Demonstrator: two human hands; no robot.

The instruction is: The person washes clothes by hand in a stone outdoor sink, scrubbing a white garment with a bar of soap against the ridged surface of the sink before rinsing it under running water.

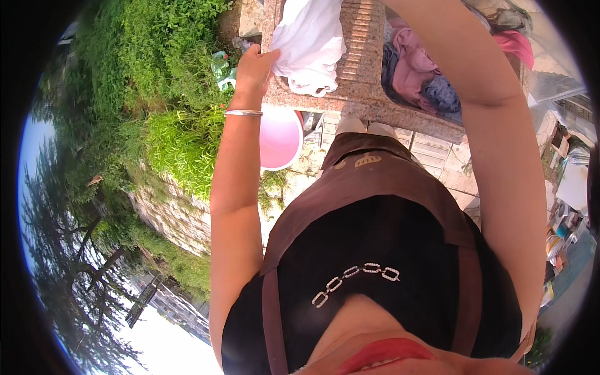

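Note:
A wet-looking white cloth (309,47) lies bunched on a speckled stone washboard slab (362,56) with carved ridges. My left hand (256,67) is at the cloth's left edge, thumb and fingers closed on the fabric. My right forearm reaches across the slab and leaves the picture at the top edge, so the right hand is out of sight. Under that arm, a basin cut into the stone holds pink garments (414,53) and dark blue garments (442,94).
A pink tub (280,140) stands below the slab's left end. Green plants (181,144) grow close along the left. A bright pink cloth (515,49) hangs at the slab's far right. Paving tiles (431,150) show beside my brown apron (387,178). Clutter (565,219) lines the right side.

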